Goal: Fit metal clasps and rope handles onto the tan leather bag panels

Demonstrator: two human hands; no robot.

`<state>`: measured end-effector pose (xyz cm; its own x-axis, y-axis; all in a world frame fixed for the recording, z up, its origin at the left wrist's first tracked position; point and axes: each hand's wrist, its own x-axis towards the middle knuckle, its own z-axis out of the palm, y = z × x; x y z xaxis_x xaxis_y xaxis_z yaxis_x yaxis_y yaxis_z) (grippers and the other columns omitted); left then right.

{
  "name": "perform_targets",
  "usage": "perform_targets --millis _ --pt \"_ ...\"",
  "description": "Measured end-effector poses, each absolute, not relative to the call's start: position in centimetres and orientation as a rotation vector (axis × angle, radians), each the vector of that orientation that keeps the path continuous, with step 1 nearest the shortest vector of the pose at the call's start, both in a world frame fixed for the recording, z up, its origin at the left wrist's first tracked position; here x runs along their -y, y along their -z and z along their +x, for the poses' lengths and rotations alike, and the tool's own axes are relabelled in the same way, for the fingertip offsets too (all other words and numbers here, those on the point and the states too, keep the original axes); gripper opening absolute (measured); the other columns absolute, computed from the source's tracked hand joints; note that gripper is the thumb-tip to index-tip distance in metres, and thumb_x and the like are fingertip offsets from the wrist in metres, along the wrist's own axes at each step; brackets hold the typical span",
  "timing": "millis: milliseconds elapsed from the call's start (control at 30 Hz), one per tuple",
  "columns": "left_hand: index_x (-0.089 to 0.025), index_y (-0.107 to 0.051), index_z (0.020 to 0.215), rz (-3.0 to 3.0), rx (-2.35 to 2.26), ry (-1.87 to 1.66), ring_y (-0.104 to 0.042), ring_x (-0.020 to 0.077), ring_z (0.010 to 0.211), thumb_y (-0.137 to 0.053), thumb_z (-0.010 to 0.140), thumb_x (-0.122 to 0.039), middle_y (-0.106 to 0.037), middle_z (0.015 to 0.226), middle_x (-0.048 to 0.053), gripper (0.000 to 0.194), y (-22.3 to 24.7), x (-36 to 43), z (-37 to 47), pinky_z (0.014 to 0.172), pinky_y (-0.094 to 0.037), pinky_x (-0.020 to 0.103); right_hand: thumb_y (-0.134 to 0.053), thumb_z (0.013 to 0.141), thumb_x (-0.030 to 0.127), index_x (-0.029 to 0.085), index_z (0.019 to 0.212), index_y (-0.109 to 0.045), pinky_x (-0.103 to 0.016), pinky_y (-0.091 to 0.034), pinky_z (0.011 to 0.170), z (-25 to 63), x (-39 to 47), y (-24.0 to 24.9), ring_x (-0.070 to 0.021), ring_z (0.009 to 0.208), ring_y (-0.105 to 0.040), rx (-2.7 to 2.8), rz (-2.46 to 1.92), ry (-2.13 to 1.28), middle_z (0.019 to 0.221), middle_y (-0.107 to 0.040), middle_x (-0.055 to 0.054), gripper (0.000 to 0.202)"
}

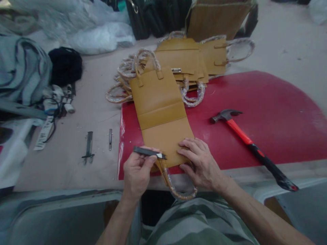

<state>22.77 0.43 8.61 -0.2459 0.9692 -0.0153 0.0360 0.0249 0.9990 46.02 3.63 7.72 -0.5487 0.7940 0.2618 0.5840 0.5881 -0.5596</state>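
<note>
A tan leather bag panel (pixel 163 102) lies unfolded before me, a crease across its middle. It has plastic-wrapped handles at both ends; the near handle (pixel 182 195) loops over the table edge. Between the thumb and fingers of my left hand (pixel 136 173) is a dark flat metal punch (pixel 146 151). Its light, notched-looking tip rests at or just above the panel by the near handle's base; contact is unclear. My right hand (pixel 201 161) lies on the panel's near right corner with fingers spread, its thumb near the lower edge.
Right of the panel, a claw hammer (pixel 251 144) lies on a red mat (pixel 276 112). Two small metal tools, one with a crosspiece (pixel 88 149) and one slim rod (pixel 110 139), lie left. Behind are stacked tan bag pieces (pixel 178 56), a cardboard box (pixel 217 20) and dark bags (pixel 153 17).
</note>
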Motion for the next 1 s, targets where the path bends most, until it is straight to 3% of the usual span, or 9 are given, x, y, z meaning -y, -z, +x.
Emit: perform_targets --millis 167,367,667,833,900,1000 --pt "-0.020 -0.066 0.102 1.642 -1.504 -1.275 -0.075 0.0170 0.097 -0.064 0.089 -0.015 -0.078 0.101 0.004 0.013 -8.5 0.1 23.9 0.090 -0.061 0.030 -0.066 0.085 0.026 0.018 0.120 -0.062 -0.055 -0.033 0.113 46.0 -3.7 -7.8 -0.0313 0.129 -0.048 2.330 -1.096 -0.592 0.134 -0.059 -0.014 0.036" --pt "-0.021 -0.058 0.110 1.749 -1.433 -1.316 -0.074 0.0182 0.103 -0.061 0.090 -0.010 -0.076 0.108 0.006 0.023 -7.0 0.5 24.3 0.094 -0.061 0.035 -0.066 0.084 0.026 0.019 0.120 -0.062 -0.057 -0.033 0.113 46.2 -3.7 -7.7 -0.0325 0.130 -0.047 2.314 -1.086 -0.600 0.133 -0.060 -0.013 0.036" --pt "-0.020 -0.059 0.107 1.547 -1.571 -1.286 -0.073 0.0209 0.102 -0.057 0.095 -0.024 -0.075 0.105 0.007 0.013 -6.1 0.7 24.3 0.096 -0.059 0.041 -0.063 0.090 0.032 0.021 0.122 -0.060 -0.056 -0.045 0.107 46.6 -0.8 -8.2 -0.0328 0.128 -0.052 1.823 -1.387 -0.562 0.136 -0.057 -0.017 0.034" --pt "-0.021 -0.059 0.108 1.458 -1.544 -1.238 -0.072 0.0205 0.101 -0.058 0.094 -0.026 -0.074 0.106 0.007 0.015 -6.0 0.7 24.2 0.094 -0.059 0.038 -0.068 0.088 0.044 0.024 0.119 -0.064 -0.045 -0.058 0.092 48.0 3.9 -10.8 -0.0277 0.110 -0.067 1.061 -1.651 -1.140 0.121 -0.069 -0.012 0.037" --pt "-0.020 -0.059 0.108 1.427 -1.526 -1.224 -0.072 0.0204 0.101 -0.057 0.095 -0.027 -0.074 0.105 0.008 0.015 -6.1 0.9 24.3 0.095 -0.059 0.038 -0.072 0.084 0.046 0.022 0.115 -0.065 -0.046 -0.059 0.093 48.1 5.2 -11.3 -0.0288 0.111 -0.068 0.710 -1.599 -1.422 0.121 -0.071 -0.013 0.040" --pt "-0.020 -0.058 0.105 1.365 -1.513 -1.204 -0.073 0.0207 0.098 -0.057 0.095 -0.031 -0.074 0.103 0.008 0.015 -6.3 1.5 24.2 0.093 -0.060 0.038 -0.068 0.087 0.040 0.019 0.105 -0.068 -0.046 -0.059 0.094 47.9 6.4 -10.3 -0.0277 0.106 -0.072 0.279 -1.407 -1.713 0.116 -0.073 -0.015 0.027"
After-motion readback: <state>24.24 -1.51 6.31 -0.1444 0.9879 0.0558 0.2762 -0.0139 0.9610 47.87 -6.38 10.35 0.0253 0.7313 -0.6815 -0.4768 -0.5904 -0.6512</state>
